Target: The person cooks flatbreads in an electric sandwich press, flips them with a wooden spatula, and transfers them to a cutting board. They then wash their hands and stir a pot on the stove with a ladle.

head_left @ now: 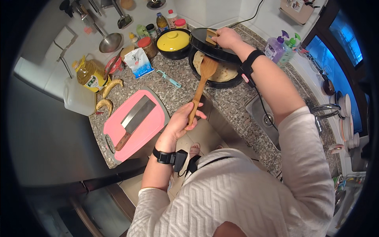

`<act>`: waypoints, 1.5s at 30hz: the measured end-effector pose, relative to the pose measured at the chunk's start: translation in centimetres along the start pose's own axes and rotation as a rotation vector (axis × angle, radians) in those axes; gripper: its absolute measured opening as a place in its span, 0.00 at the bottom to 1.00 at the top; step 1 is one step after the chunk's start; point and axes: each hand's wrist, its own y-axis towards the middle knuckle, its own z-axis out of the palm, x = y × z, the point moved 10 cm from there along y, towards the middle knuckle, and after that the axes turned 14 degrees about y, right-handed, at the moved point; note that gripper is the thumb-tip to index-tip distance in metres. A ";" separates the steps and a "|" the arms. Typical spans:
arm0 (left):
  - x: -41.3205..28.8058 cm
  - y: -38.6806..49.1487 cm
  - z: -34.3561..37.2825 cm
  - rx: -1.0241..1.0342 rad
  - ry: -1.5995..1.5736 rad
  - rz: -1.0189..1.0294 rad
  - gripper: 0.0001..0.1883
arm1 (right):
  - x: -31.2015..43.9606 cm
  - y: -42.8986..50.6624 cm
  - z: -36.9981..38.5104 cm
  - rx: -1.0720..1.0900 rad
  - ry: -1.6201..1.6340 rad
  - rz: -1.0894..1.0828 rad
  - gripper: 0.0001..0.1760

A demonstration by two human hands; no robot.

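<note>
My right hand (228, 38) grips the tan handle (211, 36) of a black lid (199, 35). The lid is tilted up over a round black electric griddle (217, 84), probably hinged to it. Inside lies a browned flatbread (227, 73), partly hidden by the lid. My left hand (181, 118) is closed around the shaft of a wooden spatula (200, 87). The spatula's slotted blade reaches over the flatbread's left part; whether it has slid beneath any of it, I cannot tell.
Left on the granite counter (189, 71), a cleaver (139, 114) lies on a pink cutting board (158, 111). Behind it are a peeler (169, 79), a white-blue bag (138, 62), bananas (113, 87) and a yellow-lidded pot (173, 41). A sink (263, 109) is at right.
</note>
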 end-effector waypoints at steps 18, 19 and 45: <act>4.0 -12.9 -9.7 -0.374 -0.151 0.148 0.24 | -0.9 -7.5 7.9 -0.253 0.090 -0.349 0.12; 4.2 -12.8 -9.6 -0.364 -0.168 0.141 0.24 | -0.8 -8.9 6.9 -0.326 0.191 -0.429 0.11; 2.0 -2.6 -8.0 -0.532 0.098 0.087 0.21 | -12.2 -28.0 8.6 0.075 0.504 -0.392 0.06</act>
